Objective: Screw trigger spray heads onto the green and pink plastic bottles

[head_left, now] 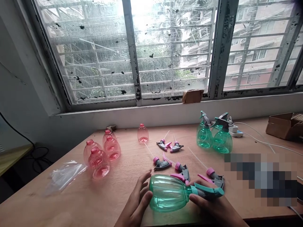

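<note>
A green transparent spray bottle (168, 193) lies sideways in the air between my hands, just above the table's front edge. My right hand (209, 205) grips it around the neck, below its teal and grey spray head (205, 191). At the other end, my left hand (139, 198) cups the base, thumb and curved fingers against it. Just beyond lie pink and grey spray heads with thin tubes: one (162, 163) by my left fingertips, one (182, 170) behind the bottle, and one (215, 178) partly hidden by my right hand.
Pink bottles without heads (99, 162) stand at left, beside a clear plastic bag (65, 176); another pink bottle (143, 134) stands farther back. Two more spray heads (163, 144) lie mid-table. Green spray bottles (222, 141), a power strip (236, 132) and a cardboard box (284, 126) are at right.
</note>
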Motion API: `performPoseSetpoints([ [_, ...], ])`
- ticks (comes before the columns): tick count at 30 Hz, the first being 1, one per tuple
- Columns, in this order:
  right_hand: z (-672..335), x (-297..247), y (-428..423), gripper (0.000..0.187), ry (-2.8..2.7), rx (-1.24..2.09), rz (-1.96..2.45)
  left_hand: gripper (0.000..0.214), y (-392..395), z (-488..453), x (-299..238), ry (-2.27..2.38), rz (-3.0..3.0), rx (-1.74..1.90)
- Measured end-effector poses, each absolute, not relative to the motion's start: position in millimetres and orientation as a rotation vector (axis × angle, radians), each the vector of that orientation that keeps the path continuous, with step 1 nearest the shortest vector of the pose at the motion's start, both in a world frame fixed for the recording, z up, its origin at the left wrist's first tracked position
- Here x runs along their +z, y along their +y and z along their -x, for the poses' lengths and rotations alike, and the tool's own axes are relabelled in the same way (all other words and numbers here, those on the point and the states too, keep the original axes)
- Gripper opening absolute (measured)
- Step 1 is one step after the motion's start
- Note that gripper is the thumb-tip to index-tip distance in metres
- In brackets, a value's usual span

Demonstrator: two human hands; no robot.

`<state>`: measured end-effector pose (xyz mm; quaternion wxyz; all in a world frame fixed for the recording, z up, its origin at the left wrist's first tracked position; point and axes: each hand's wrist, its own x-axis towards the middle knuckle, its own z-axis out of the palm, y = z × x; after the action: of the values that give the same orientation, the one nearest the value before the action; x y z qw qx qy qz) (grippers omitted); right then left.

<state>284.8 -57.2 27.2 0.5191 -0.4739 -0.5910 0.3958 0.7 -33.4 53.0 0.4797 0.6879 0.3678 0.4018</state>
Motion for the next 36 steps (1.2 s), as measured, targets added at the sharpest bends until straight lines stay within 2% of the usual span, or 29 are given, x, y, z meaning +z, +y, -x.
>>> performPoseSetpoints([
  [4,-286,27,-57,0.011,-1.43,0.921,1.157,0.063,-39,-3,57,0.776,-1.637,0.868],
  [11,-285,29,-58,0.011,-1.449,0.9,1.181,0.084,-38,-2,54,0.712,-1.69,0.87],
  [15,-285,29,-58,0.011,-1.455,0.873,1.19,0.07,-28,-2,43,0.838,-1.712,0.918],
  [20,-284,28,-57,0.013,-1.443,0.874,1.223,0.076,-26,-2,36,0.851,-1.66,0.941],
  [28,-284,30,-58,0.012,-1.455,0.891,1.201,0.062,-42,0,55,0.809,-1.713,0.912],
  [36,-285,28,-57,0.013,-1.469,0.873,1.17,0.07,-35,-1,50,0.821,-1.693,0.905],
])
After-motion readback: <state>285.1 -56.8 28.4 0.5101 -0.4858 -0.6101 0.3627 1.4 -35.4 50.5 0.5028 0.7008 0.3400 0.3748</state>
